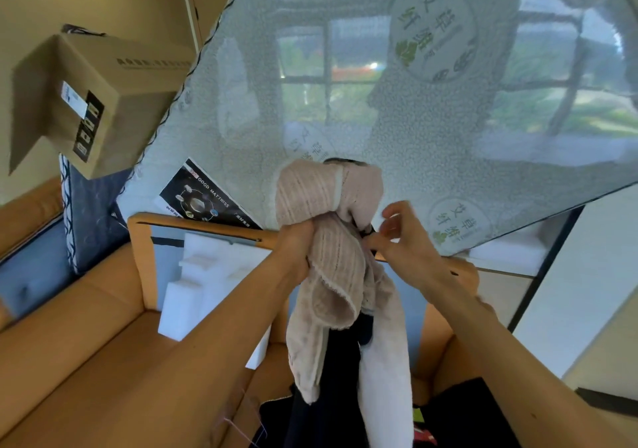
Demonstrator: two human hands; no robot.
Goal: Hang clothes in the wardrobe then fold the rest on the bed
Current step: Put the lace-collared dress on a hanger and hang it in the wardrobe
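Note:
A pale pink ribbed knit garment (324, 212) hangs bunched in front of me. My left hand (295, 244) grips its gathered upper part. My right hand (407, 240) pinches something small and dark at the garment's right edge; what it is cannot be told. A black curved piece (340, 161) peeks out above the knit, perhaps a hanger. Dark navy cloth (340, 361) and a white length of fabric (386, 378) hang below the pink knit. More dark clothes (462, 409) lie heaped at the bottom.
A plastic-wrapped mattress (397, 102) leans upright behind the garment, its film reflecting a window. A cardboard box (89, 98) sits at upper left. White foam blocks (207, 282) stand inside an orange wooden bed frame (103, 326). A thin wire hanger (255, 427) lies at the bottom.

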